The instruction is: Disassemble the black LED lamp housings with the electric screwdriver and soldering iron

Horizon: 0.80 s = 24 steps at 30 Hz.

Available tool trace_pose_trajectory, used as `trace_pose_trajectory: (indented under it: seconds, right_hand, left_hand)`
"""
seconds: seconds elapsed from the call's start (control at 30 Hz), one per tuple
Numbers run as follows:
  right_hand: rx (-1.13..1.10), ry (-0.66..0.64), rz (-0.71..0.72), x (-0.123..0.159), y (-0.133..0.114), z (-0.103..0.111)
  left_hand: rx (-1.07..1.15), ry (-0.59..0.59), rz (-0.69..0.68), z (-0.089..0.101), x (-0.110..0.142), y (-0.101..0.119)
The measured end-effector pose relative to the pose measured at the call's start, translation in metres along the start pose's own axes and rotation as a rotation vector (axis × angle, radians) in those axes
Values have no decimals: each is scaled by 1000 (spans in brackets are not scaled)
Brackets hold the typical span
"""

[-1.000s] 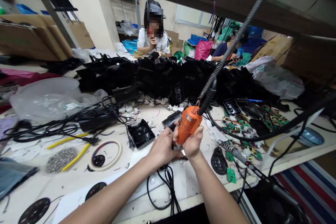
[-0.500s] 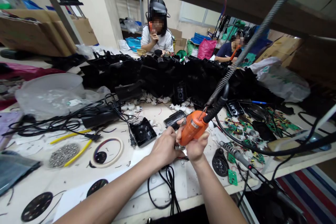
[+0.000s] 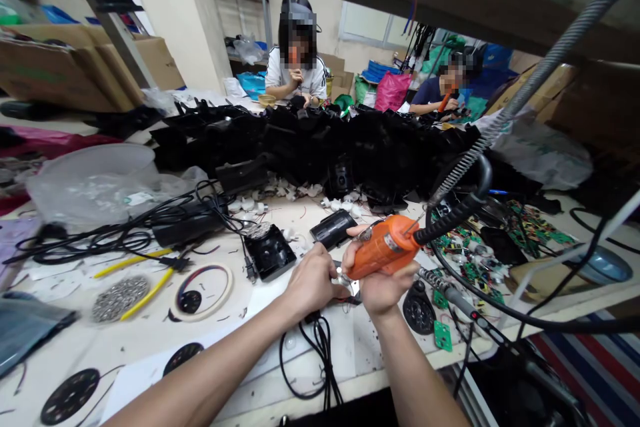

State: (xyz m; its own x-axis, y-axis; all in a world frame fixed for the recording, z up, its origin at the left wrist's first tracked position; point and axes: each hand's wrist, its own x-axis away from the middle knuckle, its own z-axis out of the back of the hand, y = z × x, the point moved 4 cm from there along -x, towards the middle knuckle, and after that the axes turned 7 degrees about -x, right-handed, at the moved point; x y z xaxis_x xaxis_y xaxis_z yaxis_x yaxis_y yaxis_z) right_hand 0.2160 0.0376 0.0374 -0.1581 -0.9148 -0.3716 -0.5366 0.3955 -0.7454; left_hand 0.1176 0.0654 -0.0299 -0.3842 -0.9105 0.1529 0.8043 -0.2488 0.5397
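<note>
My right hand (image 3: 384, 285) is wrapped round an orange electric screwdriver (image 3: 385, 247), which hangs from a coiled spring (image 3: 465, 163) and has a thick black cable at its rear. The tool lies tilted, its nose towards my left hand (image 3: 313, 283). My left fingers are closed on a small part that they mostly hide; a bit of metal and thin wires show beside them. A looped black power cord (image 3: 325, 360) runs out from under that hand. Just beyond lie a dark curved housing piece (image 3: 334, 229) and an open black housing shell (image 3: 270, 255).
Left are yellow-handled pliers (image 3: 150, 293), a pile of screws (image 3: 120, 298) and a tape roll (image 3: 227, 287). Circuit boards (image 3: 535, 227) and a soldering iron (image 3: 457, 303) lie right. Black housings (image 3: 300, 140) are heaped behind. Two people (image 3: 300, 73) sit opposite.
My right hand has swung the screwdriver to the right and laid it flatter, its rear end and spring shifting right. My left hand has stayed almost in place.
</note>
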Motion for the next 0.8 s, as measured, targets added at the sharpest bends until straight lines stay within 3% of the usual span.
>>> trace_pose_trajectory:
  seconds: [0.53, 0.8]
  right_hand:
    - [-27, -30, 26, 3, 15, 5]
    - [-22, -26, 15, 3, 19, 7]
  left_hand:
    - [-41, 44, 17, 2, 5, 3]
    - [147, -12, 2, 7, -2, -4]
